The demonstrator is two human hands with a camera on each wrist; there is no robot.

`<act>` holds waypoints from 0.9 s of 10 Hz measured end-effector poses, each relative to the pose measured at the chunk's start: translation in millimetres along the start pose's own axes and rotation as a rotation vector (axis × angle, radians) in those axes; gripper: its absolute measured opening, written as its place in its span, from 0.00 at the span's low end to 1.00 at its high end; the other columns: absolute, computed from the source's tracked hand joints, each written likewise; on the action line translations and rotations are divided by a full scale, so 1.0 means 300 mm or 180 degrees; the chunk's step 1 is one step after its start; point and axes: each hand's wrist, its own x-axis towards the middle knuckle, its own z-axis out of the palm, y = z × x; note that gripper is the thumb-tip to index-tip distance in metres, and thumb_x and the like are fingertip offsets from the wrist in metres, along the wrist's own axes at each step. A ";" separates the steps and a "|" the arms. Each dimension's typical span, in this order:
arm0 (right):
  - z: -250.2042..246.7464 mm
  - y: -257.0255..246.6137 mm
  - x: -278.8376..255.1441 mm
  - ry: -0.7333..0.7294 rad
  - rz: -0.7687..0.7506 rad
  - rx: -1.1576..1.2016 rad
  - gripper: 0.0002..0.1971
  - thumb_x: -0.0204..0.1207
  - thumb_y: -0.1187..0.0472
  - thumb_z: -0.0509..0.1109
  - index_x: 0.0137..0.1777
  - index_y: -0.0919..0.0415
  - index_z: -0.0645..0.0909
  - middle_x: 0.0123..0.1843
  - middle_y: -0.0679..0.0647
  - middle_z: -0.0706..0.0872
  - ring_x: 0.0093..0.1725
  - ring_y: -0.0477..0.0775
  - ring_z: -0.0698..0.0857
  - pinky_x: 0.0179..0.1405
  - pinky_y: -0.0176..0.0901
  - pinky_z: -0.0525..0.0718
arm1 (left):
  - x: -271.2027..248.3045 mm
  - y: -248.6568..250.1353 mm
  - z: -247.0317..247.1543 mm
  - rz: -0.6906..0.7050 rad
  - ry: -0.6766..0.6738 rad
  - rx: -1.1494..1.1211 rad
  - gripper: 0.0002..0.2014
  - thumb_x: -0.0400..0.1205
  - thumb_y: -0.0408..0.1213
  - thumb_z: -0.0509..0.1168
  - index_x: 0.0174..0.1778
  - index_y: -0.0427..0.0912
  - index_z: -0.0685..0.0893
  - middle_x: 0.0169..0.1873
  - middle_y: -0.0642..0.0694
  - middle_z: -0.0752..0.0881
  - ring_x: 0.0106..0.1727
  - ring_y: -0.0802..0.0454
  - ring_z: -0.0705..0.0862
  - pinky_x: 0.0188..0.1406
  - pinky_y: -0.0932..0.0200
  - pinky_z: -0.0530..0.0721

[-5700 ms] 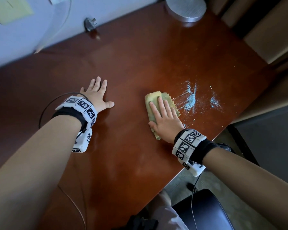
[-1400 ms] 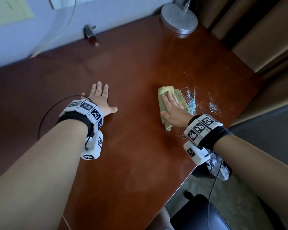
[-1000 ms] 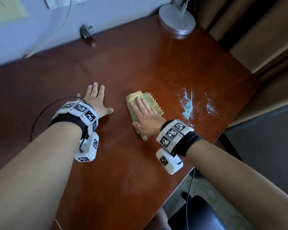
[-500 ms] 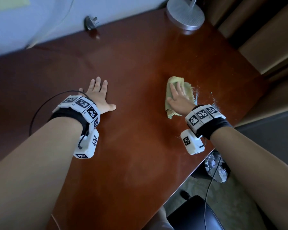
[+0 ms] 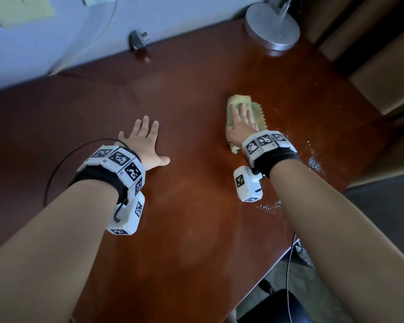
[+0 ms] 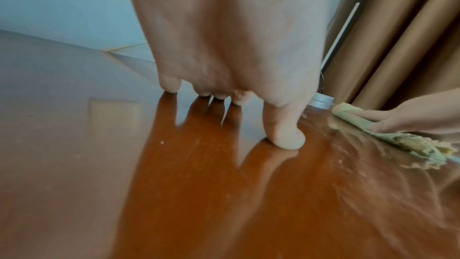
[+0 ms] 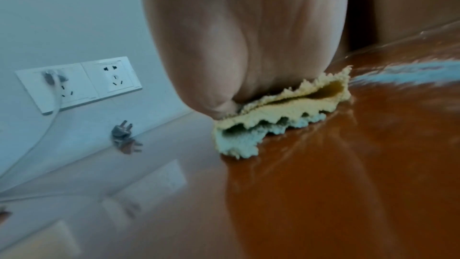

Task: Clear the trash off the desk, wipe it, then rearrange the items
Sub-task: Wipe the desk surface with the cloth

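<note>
The folded yellow-green cloth with a pinked, zigzag edge (image 5: 254, 110) lies flat on the glossy reddish-brown wooden desk (image 5: 184, 229), well in front of the round brushed-metal lamp base (image 5: 273, 25) that stands at the desk's far right corner. The right hand (image 5: 241, 127) lies palm-down on top of the cloth, its fingers straight and close together, pressing the fabric against the wood rather than curling round it; the far end and the right-hand zigzag edge of the cloth show beyond the hand. In the right wrist view the cloth (image 7: 281, 113) is doubled over, its frayed layers gaping a little at the near end.

A scatter of pale blue-white powder specks (image 5: 314, 163) lies on the desk nearer the person than the lamp base, to the right of the right wrist, with a smaller patch (image 5: 268, 207) close to the desk's near edge.

The left hand (image 5: 144, 143) rests flat on bare wood, well to the left of the lamp base and the cloth, its fingers straight, thumb spread out to the side, holding nothing.

A grey three-pin plug (image 5: 138, 40) lies at the back edge of the desk, left of the lamp base, against the pale wall (image 5: 56, 38). A white double wall socket (image 7: 79, 84) on that wall has a white cable plugged into it.
</note>
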 end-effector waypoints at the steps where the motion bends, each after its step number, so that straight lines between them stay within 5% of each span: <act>1: -0.025 0.083 0.018 0.0093 0.0387 0.0056 0.32 0.85 0.61 0.51 0.84 0.53 0.38 0.85 0.54 0.35 0.84 0.56 0.39 0.81 0.57 0.45 | 0.005 0.002 -0.004 0.0018 0.0017 0.0085 0.46 0.82 0.59 0.57 0.82 0.44 0.33 0.82 0.45 0.31 0.83 0.48 0.35 0.81 0.39 0.47; 2: -0.035 0.092 0.015 0.0182 0.0443 0.0157 0.32 0.84 0.64 0.51 0.84 0.55 0.40 0.85 0.55 0.37 0.84 0.59 0.40 0.81 0.56 0.46 | 0.009 0.006 -0.015 0.0035 0.0028 0.0089 0.48 0.81 0.59 0.59 0.82 0.44 0.33 0.82 0.44 0.32 0.83 0.48 0.36 0.82 0.40 0.47; 3: -0.031 0.050 0.004 0.0012 -0.0072 0.0210 0.33 0.83 0.66 0.52 0.84 0.56 0.40 0.85 0.55 0.36 0.83 0.58 0.37 0.82 0.56 0.44 | 0.017 0.008 -0.022 0.0026 0.0038 0.0098 0.50 0.79 0.59 0.62 0.82 0.44 0.33 0.82 0.44 0.32 0.83 0.48 0.36 0.82 0.42 0.47; 5: -0.010 -0.113 0.050 -0.0191 -0.0661 -0.0353 0.32 0.85 0.53 0.51 0.84 0.53 0.39 0.84 0.52 0.34 0.83 0.55 0.34 0.80 0.55 0.40 | 0.019 0.006 -0.019 0.0057 0.0046 0.0014 0.50 0.79 0.58 0.63 0.82 0.43 0.34 0.82 0.44 0.31 0.83 0.47 0.35 0.81 0.42 0.46; 7: -0.044 -0.173 0.139 -0.0132 -0.0361 -0.0279 0.29 0.86 0.57 0.48 0.84 0.51 0.41 0.85 0.53 0.37 0.84 0.58 0.39 0.81 0.56 0.45 | 0.021 -0.002 -0.019 0.0071 0.0061 -0.0022 0.50 0.79 0.58 0.63 0.82 0.43 0.33 0.82 0.44 0.31 0.83 0.48 0.34 0.81 0.42 0.46; 9: -0.051 -0.016 0.151 0.0313 0.0440 -0.0069 0.31 0.86 0.55 0.52 0.84 0.54 0.39 0.85 0.57 0.37 0.84 0.60 0.40 0.80 0.52 0.44 | 0.017 -0.002 -0.020 0.0041 0.0085 -0.0061 0.50 0.79 0.58 0.64 0.82 0.45 0.33 0.82 0.46 0.31 0.83 0.48 0.34 0.81 0.42 0.45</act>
